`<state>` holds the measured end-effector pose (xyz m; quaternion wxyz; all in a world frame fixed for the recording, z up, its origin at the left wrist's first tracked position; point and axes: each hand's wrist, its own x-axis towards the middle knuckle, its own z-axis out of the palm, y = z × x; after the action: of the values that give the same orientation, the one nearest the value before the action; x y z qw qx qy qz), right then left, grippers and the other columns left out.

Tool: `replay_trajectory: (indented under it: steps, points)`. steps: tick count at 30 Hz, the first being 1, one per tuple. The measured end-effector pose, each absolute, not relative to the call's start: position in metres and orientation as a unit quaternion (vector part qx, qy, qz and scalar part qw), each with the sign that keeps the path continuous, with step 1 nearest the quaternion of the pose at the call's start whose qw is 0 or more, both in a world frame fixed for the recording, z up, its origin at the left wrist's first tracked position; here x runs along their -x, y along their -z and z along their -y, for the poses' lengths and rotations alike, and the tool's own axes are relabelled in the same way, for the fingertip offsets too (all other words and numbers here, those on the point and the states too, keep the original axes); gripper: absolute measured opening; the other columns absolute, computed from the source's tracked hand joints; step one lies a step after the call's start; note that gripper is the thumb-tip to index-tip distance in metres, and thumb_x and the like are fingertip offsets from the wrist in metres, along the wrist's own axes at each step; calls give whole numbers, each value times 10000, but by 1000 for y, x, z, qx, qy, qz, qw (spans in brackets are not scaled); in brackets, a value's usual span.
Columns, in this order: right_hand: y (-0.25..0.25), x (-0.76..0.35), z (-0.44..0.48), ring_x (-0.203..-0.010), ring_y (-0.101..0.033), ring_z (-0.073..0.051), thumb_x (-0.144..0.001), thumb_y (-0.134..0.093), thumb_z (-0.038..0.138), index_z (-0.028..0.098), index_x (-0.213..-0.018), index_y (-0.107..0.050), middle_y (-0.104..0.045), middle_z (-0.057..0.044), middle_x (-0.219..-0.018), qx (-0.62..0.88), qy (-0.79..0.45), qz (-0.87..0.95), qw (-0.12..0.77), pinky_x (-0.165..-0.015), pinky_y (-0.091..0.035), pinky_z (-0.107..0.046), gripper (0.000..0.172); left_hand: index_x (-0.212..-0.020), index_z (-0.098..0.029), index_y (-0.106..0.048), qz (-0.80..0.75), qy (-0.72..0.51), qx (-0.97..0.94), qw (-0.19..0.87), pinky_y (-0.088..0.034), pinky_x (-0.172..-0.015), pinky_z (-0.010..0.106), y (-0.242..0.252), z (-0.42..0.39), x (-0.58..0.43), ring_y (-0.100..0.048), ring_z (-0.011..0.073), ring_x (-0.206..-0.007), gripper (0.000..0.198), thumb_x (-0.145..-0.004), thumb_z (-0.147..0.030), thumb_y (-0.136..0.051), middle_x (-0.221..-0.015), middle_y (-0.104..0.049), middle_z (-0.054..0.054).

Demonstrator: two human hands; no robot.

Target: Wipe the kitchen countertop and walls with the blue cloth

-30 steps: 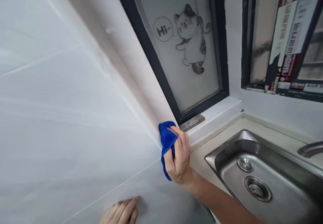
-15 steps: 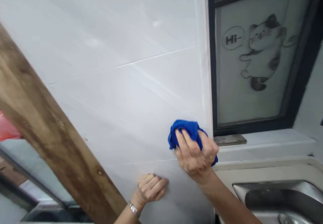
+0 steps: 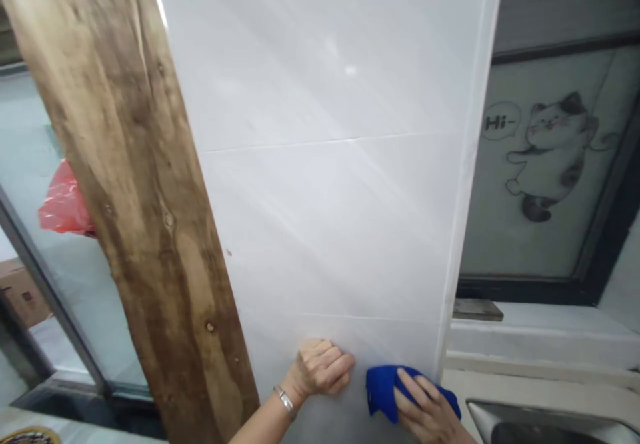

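Note:
Low on the white tiled wall (image 3: 330, 224), my right hand (image 3: 425, 407) presses a bunched blue cloth (image 3: 383, 391) against the surface, near the wall's right edge. Its fingers lie bent over the cloth. To the left of it, my left hand (image 3: 325, 367) is closed into a fist close to the same wall, a silver band on its wrist. I see nothing sticking out of the fist, but its inner side is hidden.
A wood-grained panel (image 3: 165, 231) borders the tiles on the left, with a red plastic bag (image 3: 67, 201) behind it. At right are a dark-framed window (image 3: 545, 287) with a cat sticker (image 3: 555, 154), a small board (image 3: 477, 309) on the sill, and a metal sink (image 3: 480, 417).
My right hand has moved down the wall with the blue cloth. The left hand stays a fist low on the tiles. The view has shifted, showing more of the wooden panel.

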<state>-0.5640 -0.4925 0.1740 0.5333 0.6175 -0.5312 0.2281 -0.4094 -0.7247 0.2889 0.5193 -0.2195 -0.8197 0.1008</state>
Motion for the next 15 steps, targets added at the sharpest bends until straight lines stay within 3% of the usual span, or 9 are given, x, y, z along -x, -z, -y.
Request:
replay_trajectory:
  steps: [2,4,7,9,11,12,13,15]
  points:
    - [-228,567,497,-1265,-618,-242,-926,-563,164,289,-809,-699,-730,-4,-992,-554,-281,534,573,-1041,-502,-432,219,-824,-214,-651,814,-99,226,526,-281,-471,342,-288,727,414,-415,144,-495,171,-878,-188,-491,-530,-489,-36]
    - [-297,567,505,-1312,-586,-329,-878,-710,187,267,-908,-726,-699,-60,-1025,-455,-279,544,647,-1024,-514,-495,87,-789,-222,-637,812,-95,236,526,-278,-465,334,-283,730,419,-407,139,-486,169,-881,-233,-496,-515,-464,-39]
    - [-400,567,517,-1295,-572,-445,-864,-771,253,198,-1271,-717,-663,-180,-1249,-297,-307,592,684,-1031,-493,-638,414,-785,-230,-631,833,-59,223,503,-301,-470,315,-261,729,416,-448,128,-488,95,-824,-240,-545,-520,-496,-44]
    - [-456,565,522,-1291,-557,-475,-904,-698,310,167,-1378,-658,-653,-202,-1315,-275,-339,576,691,-1019,-461,-722,497,-826,-222,-648,861,-8,178,477,-370,-496,287,-234,721,399,-519,121,-518,118,-745,-173,-578,-572,-579,-41]
    - [-498,559,527,-1335,-497,-521,-940,-621,391,111,-1411,-625,-595,-234,-1410,-271,-351,578,685,-1035,-398,-778,548,-847,-221,-670,896,45,138,420,-434,-523,255,-201,708,367,-585,110,-554,168,-703,-140,-635,-638,-658,-42]
    - [-513,555,531,-1355,-468,-535,-963,-583,415,90,-1425,-606,-573,-248,-1431,-269,-352,587,678,-1056,-365,-790,565,-805,-240,-674,919,73,125,366,-396,-471,247,-185,702,346,-567,110,-516,109,-716,-178,-679,-602,-645,-58]
    - [-525,549,535,-1379,-442,-536,-992,-544,421,82,-1446,-582,-544,-253,-1461,-267,-349,604,665,-1084,-338,-783,568,-778,-256,-680,962,128,100,221,-406,-477,230,-171,696,324,-562,112,-520,53,-760,-246,-729,-594,-640,-62]
    - [-539,536,550,-1399,-423,-525,-1032,-490,412,98,-1482,-539,-512,-249,-1495,-261,-338,635,644,-1109,-311,-766,551,-799,-226,-701,975,162,43,146,-485,-537,248,-150,689,280,-583,127,-566,171,-828,-386,-754,-648,-656,-28]
